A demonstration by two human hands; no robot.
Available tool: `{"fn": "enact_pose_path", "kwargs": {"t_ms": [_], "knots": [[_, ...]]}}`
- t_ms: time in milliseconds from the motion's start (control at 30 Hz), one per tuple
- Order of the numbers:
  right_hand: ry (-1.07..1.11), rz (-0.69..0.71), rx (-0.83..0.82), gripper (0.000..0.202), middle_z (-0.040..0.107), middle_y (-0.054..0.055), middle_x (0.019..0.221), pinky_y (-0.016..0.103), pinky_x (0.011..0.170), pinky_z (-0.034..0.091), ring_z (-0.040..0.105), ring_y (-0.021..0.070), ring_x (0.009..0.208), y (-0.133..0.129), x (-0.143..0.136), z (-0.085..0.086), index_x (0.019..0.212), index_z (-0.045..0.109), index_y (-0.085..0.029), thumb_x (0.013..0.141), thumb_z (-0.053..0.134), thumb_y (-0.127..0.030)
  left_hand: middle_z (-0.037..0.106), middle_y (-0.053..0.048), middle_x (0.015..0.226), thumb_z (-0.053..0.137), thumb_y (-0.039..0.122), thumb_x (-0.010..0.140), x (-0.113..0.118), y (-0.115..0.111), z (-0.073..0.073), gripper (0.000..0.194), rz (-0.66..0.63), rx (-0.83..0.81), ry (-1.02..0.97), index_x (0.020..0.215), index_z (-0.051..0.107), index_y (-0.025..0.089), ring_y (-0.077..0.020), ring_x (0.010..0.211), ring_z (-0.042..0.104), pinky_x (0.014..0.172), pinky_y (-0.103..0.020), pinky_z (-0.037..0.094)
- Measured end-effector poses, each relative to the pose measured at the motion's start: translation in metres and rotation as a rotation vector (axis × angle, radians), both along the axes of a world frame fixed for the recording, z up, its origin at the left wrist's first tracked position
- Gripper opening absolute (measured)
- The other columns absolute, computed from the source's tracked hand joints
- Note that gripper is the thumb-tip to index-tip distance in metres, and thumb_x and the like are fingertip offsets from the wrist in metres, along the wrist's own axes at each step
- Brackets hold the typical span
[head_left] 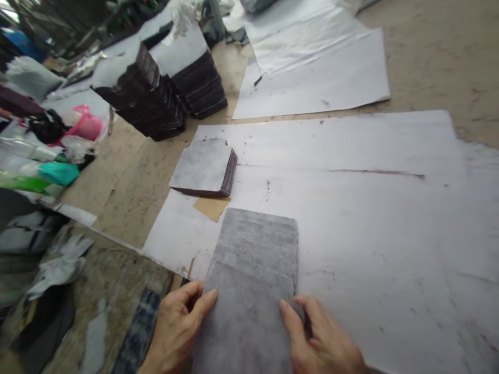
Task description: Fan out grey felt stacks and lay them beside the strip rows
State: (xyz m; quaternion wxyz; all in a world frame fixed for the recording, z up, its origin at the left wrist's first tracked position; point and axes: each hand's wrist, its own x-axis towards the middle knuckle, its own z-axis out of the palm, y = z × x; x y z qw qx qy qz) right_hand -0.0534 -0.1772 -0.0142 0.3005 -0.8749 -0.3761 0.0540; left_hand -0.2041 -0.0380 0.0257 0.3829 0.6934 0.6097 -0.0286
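Observation:
A fanned stack of grey sheets (249, 291) lies on the white paper (370, 234) at the bottom centre, its layers stepped away from me. My left hand (179, 322) is closed on the stack's left edge, thumb on top. On the right edge, my right hand (319, 332) grips the same stack, its thumb also on top. Farther off, a neat stack of light grey pieces with dark edges (202, 166) rests on the paper. A tan scrap (212, 208) sits between the two stacks.
Two tall dark-edged stacks, one (144, 98) left of the other (195, 72), stand at the back left. More white sheets (319, 67) lie at the back. A pink container (86, 123) and plastic bags are at the far left. The table edge (117, 241) runs along the lower left.

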Motion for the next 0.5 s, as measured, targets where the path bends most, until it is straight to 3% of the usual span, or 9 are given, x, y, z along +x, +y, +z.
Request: {"fn": "enact_pose_path", "kwargs": {"t_ms": [267,500], "knots": [[-0.155,0.020,-0.021,0.030,0.057,-0.007,0.058,0.022,0.043,0.035,0.054,0.0091,0.047,0.011,0.007,-0.005,0.069,0.053,-0.022,0.090,0.038,-0.037,0.027,0.005,0.052,0.043,0.054,0.067,0.003,0.001,-0.015,0.039,-0.006,0.103,0.117,0.053,0.035,0.018,-0.0078,0.050,0.028,0.052,-0.022,0.024],[-0.082,-0.005,-0.241,0.028,0.057,-0.006,0.064,0.027,0.046,0.035,0.056,0.0139,0.053,0.011,0.002,-0.002,0.073,0.052,-0.023,0.090,0.036,-0.039,0.024,0.005,0.052,0.042,0.049,0.067,0.011,0.004,-0.009,0.036,0.041,0.106,0.089,0.052,0.032,0.018,-0.0081,0.050,0.027,0.052,-0.023,0.022]]}}
